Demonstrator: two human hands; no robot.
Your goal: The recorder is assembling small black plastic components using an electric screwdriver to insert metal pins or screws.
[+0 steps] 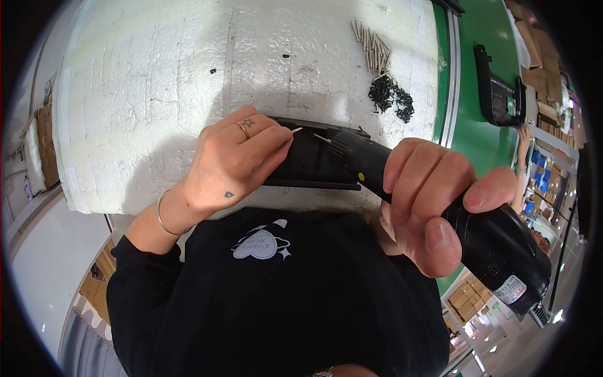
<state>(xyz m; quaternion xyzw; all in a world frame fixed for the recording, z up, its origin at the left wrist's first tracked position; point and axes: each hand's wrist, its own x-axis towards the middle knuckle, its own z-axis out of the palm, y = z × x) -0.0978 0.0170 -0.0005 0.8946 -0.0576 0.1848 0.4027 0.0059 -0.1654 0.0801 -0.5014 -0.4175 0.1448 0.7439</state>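
A black electric screwdriver [358, 160] lies in the closed grip of my right hand [433, 201]. Its thin bit points left and hangs over a long black plastic part [308, 166]. My left hand [235, 157] is closed over the left end of that part, which its fingers partly hide. Between the left thumb and index finger a thin silver metal pin [298, 130] sticks out toward the bit. A small gap separates the pin's tip from the bit.
On the white foam-covered surface [157, 81], a pile of silver metal pins [375, 53] lies at the far right, beside heaps of small black screws [383, 94]. Two small black bits [213, 71] lie farther left. Another black plastic housing [502, 103] rests on the green surface [468, 69], near another person's hand [523, 141].
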